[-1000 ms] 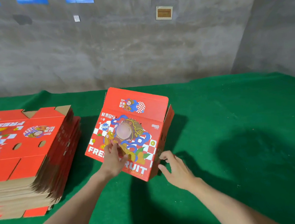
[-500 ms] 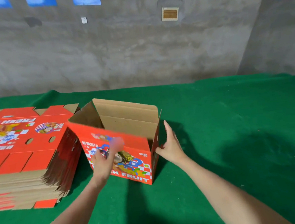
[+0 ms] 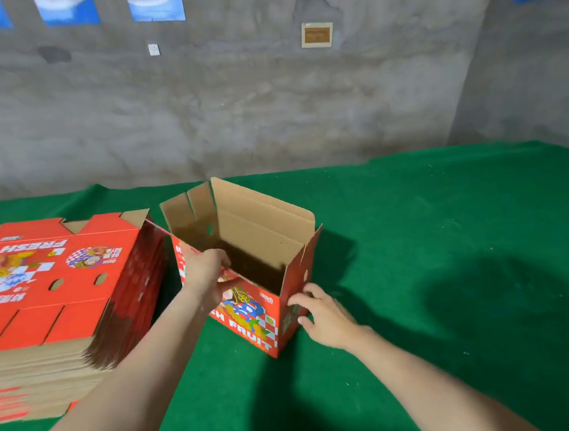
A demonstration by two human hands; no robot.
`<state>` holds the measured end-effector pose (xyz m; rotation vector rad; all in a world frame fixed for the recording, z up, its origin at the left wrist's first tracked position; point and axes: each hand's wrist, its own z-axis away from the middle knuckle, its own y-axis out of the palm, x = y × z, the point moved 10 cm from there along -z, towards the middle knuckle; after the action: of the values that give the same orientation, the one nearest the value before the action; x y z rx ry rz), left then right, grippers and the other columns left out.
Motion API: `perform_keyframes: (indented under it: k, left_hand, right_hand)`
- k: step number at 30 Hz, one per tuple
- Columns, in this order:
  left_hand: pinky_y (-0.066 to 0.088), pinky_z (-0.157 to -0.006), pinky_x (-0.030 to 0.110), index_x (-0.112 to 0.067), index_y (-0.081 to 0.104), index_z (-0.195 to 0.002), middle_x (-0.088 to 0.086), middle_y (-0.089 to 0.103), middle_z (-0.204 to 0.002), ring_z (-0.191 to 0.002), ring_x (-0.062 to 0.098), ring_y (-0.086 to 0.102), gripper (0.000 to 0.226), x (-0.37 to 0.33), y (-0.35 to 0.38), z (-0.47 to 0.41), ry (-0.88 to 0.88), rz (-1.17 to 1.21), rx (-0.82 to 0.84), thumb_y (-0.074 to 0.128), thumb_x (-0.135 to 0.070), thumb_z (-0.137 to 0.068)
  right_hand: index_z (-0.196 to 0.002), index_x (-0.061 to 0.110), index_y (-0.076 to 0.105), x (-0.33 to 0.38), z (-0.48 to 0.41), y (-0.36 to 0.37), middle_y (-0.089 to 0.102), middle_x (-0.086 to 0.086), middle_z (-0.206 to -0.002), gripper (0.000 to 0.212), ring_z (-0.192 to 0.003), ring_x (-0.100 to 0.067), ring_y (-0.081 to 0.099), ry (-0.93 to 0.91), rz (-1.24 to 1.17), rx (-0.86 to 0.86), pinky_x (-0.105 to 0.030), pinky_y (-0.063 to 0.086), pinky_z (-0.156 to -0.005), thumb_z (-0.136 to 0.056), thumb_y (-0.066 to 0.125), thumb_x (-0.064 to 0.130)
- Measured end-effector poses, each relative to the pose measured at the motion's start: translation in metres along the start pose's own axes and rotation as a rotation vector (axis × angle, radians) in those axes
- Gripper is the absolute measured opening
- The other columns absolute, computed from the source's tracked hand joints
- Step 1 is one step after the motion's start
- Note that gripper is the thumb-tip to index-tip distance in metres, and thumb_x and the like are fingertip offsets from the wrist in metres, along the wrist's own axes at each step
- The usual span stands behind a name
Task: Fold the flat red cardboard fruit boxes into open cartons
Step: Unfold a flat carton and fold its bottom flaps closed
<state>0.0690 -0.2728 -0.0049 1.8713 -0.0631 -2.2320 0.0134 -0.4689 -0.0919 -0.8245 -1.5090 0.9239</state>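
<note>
While upright, carton (image 3: 250, 307) between both grips.

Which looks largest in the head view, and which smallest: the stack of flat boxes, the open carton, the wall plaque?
1. stack of flat boxes, though it lies nearer the camera and is cut by the left edge.
2. open carton.
3. wall plaque, far away on the wall.

Red carton (image 3: 250, 307) stands upright, top open, beside stack of flat boxes (image 3: 55, 290).
</note>
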Motion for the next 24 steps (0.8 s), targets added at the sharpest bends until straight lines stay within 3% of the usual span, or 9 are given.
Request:
perform_keyframes:
  k: [2, 5, 8, 11, 14, 16, 17, 21, 24]
  left_hand:
    - [0.048, -0.042, 0.025, -0.015, 0.041, -0.092, 0.009, 0.043, -0.064, -0.043, 0.01, 0.047, 0.035, 0.002, 0.002, -0.002, 0.003, 0.011, 0.082, 0.038, 0.013, -0.07]
    - [0.051, -0.042, 0.026, -0.019, 0.047, -0.092, 0.007, 0.053, -0.069, -0.045, 0.014, 0.058, 0.04, 0.006, 0.003, -0.009, -0.019, -0.042, 0.141, 0.035, 0.015, -0.075]
    - [0.044, -0.035, 0.02, -0.014, 0.048, -0.096, 0.009, 0.051, -0.068, -0.041, 0.015, 0.057, 0.04, -0.002, 0.009, -0.018, -0.011, -0.146, 0.17, 0.031, 0.018, -0.078]
    - [0.044, -0.036, 0.019, -0.017, 0.05, -0.108, 0.006, 0.058, -0.071, -0.054, 0.017, 0.057, 0.044, -0.011, 0.023, -0.02, 0.016, -0.27, 0.232, 0.038, 0.014, -0.079]
    - [0.055, -0.06, 0.031, -0.031, 0.047, -0.13, 0.004, 0.066, -0.1, -0.081, 0.019, 0.063, 0.043, -0.021, 0.05, -0.011, 0.122, -0.279, 0.386, 0.054, -0.011, -0.092]
    - [0.05, -0.086, 0.041, -0.024, 0.045, -0.138, 0.001, 0.059, -0.112, -0.096, 0.02, 0.058, 0.041, -0.016, 0.07, 0.003, 0.077, -0.197, 0.53, 0.045, -0.036, -0.099]
    - [0.045, -0.094, 0.043, -0.021, 0.048, -0.137, 0.0, 0.057, -0.116, -0.101, 0.019, 0.056, 0.041, -0.011, 0.077, 0.008, 0.058, -0.178, 0.579, 0.04, -0.039, -0.1]
    - [0.029, -0.114, 0.043, -0.009, 0.041, -0.142, 0.01, 0.047, -0.143, -0.132, 0.023, 0.044, 0.046, -0.003, 0.082, 0.017, 0.27, -0.432, 0.675, 0.046, -0.001, -0.097]
    - [0.03, -0.114, 0.037, -0.008, 0.037, -0.144, 0.009, 0.042, -0.146, -0.135, 0.024, 0.041, 0.055, 0.001, 0.082, 0.014, 0.353, -0.524, 0.713, 0.052, 0.005, -0.092]
  right_hand:
    - [-0.135, 0.042, 0.04, -0.007, 0.006, 0.005, 0.017, -0.001, -0.152, 0.048, -0.114, -0.029, 0.055, 0.033, 0.077, 0.02, -0.037, 0.047, -0.098, -0.094, 0.053, 0.022]
    - [-0.142, 0.048, 0.025, -0.012, 0.016, 0.011, -0.015, -0.006, -0.158, 0.063, -0.122, -0.031, 0.049, 0.073, 0.164, 0.032, -0.037, 0.048, -0.096, -0.094, 0.05, 0.015]
    - [-0.142, 0.048, 0.024, -0.009, 0.025, 0.013, -0.02, -0.012, -0.156, 0.063, -0.122, -0.034, 0.048, 0.108, 0.184, 0.038, -0.037, 0.047, -0.098, -0.094, 0.048, 0.015]
    - [-0.141, 0.048, 0.025, -0.007, 0.035, 0.016, -0.015, -0.016, -0.156, 0.062, -0.12, -0.035, 0.05, 0.179, 0.184, 0.018, -0.039, 0.044, -0.103, -0.094, 0.048, 0.015]
    - [-0.143, 0.048, 0.022, -0.005, 0.043, 0.024, -0.013, -0.02, -0.154, 0.069, -0.122, -0.035, 0.048, 0.262, 0.191, -0.003, -0.037, 0.041, -0.104, -0.091, 0.05, 0.013]
    - [-0.143, 0.048, 0.021, 0.0, 0.044, 0.028, -0.012, -0.022, -0.153, 0.072, -0.122, -0.036, 0.047, 0.306, 0.176, -0.025, -0.036, 0.041, -0.102, -0.089, 0.051, 0.012]
    - [-0.142, 0.048, 0.022, 0.001, 0.043, 0.028, -0.011, -0.023, -0.153, 0.072, -0.122, -0.036, 0.047, 0.323, 0.171, -0.043, -0.036, 0.042, -0.102, -0.088, 0.051, 0.012]
    - [-0.141, 0.049, 0.021, 0.004, 0.043, 0.03, -0.014, -0.023, -0.152, 0.069, -0.124, -0.035, 0.045, 0.366, 0.147, -0.094, -0.037, 0.043, -0.102, -0.089, 0.052, 0.017]
    - [-0.14, 0.049, 0.022, 0.006, 0.043, 0.036, -0.02, -0.019, -0.153, 0.061, -0.12, -0.035, 0.05, 0.377, 0.108, -0.126, -0.037, 0.045, -0.1, -0.092, 0.051, 0.028]
